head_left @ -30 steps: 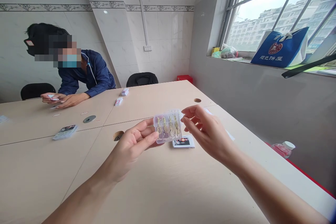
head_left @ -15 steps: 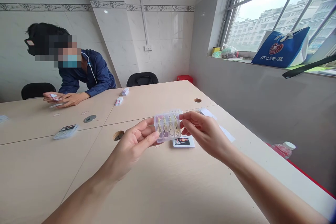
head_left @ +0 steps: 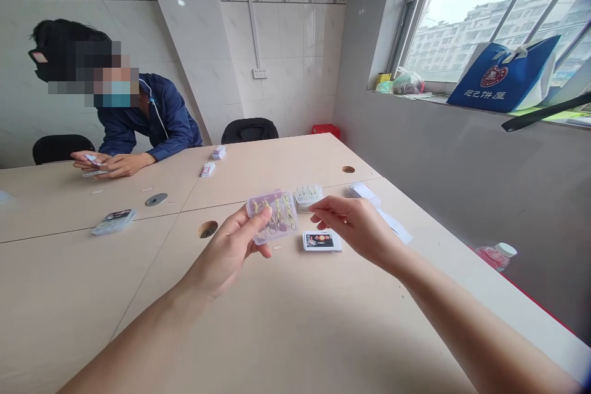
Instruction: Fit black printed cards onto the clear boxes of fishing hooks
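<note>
Clear plastic case point(head_left: 271, 215) of gold-coloured hooks point(head_left: 278, 212) held in the left hand point(head_left: 225, 252), raised off the table and tilted, just right of the round cable hole point(head_left: 208, 229) in the tabletop point(head_left: 277, 332). Grip narrow: thumb across the near face, fingers behind the case. Lid looks shut; latch too small to read.

Right hand point(head_left: 355, 226) empty, loosely open, fingers point(head_left: 325, 212) extended toward the small white-filled box point(head_left: 308, 197), which lies further right of the hole. Fingertips just beside that box; contact cannot be told. Step in hand: one hand holding the case up, the other free beside the box.

Printed card packet point(head_left: 322, 241) lies flat below the box, relative to the hole; white papers point(head_left: 364, 194) lie beyond it. Left of the hole: deck of cards point(head_left: 113, 221) and metal disc point(head_left: 156, 199). Further left, co-worker's hands point(head_left: 115, 163) hold cards point(head_left: 92, 163) above the tabletop.
</note>
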`<state>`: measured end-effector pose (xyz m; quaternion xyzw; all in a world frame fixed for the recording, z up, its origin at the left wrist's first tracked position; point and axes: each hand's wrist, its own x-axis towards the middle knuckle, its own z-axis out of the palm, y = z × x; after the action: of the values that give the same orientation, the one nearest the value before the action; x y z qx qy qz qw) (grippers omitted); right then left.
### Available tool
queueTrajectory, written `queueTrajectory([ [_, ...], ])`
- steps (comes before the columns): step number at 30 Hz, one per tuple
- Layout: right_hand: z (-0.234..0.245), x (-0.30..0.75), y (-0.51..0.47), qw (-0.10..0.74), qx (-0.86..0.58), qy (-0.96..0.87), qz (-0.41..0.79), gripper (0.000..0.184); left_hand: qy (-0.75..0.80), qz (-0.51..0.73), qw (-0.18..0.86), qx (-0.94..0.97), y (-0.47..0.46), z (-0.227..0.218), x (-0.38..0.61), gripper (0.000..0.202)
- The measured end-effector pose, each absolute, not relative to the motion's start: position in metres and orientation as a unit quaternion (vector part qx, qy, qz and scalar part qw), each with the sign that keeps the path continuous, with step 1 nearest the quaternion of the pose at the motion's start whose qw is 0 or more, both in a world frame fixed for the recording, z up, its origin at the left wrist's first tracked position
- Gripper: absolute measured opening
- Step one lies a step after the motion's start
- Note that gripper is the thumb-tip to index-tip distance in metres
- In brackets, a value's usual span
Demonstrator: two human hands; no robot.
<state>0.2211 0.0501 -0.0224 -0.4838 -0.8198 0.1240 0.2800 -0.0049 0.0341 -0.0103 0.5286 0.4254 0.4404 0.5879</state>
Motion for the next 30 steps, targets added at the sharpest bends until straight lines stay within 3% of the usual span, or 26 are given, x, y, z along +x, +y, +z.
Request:
queueTrajectory([
  [3, -0.038, 0.227, 0.064, 0.219, -0.507, -0.832, 0.056, 0.024, 0.412, 0.454, 0.612, 0.500, 0.037, -0.007, -0.009, 0.051],
  [6, -0.054, 0.227, 0.071, 0.159, -0.492, -0.855, 0.022, 0.006, 0.402, 0.442, 0.649, 0.470, 0.038, -0.006, -0.009, 0.051],
  [9, -0.065, 0.224, 0.073, 0.116, -0.478, -0.871, 0.002, 0.022, 0.393, 0.439, 0.681, 0.436, 0.040, -0.007, -0.007, 0.048],
  [12, -0.071, 0.221, 0.074, 0.085, -0.471, -0.878, -0.007, 0.024, 0.387, 0.448, 0.692, 0.414, 0.041, -0.009, -0.007, 0.046],
  [30, -0.068, 0.223, 0.076, 0.064, -0.473, -0.879, -0.006, 0.021, 0.368, 0.437, 0.695, 0.436, 0.045, -0.016, -0.009, 0.056],
])
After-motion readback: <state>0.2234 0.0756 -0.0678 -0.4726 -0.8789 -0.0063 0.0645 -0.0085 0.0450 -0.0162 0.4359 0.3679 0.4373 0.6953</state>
